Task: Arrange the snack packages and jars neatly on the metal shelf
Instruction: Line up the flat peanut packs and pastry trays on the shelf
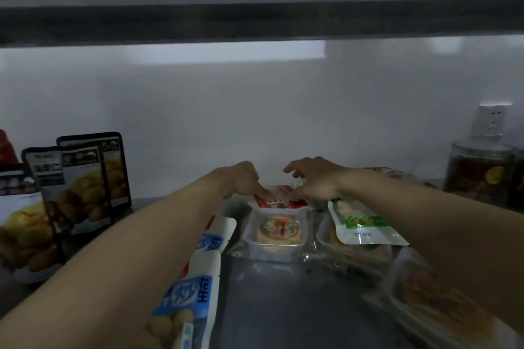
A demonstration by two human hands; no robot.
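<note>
Both my arms reach deep into the metal shelf. My left hand presses its fingertips on a red and white snack packet lying at the back. My right hand hovers over the same packet's right end, fingers spread and curled; whether it grips is unclear. In front of it lies a clear packet with a round pastry. A green and white packet lies to the right. A blue and white peanut packet lies under my left forearm.
Three dark pouches with yellow food pictures stand upright at the left. A lidded clear jar stands at the far right, below a wall socket. More clear packets lie at the front right. An upper shelf spans overhead.
</note>
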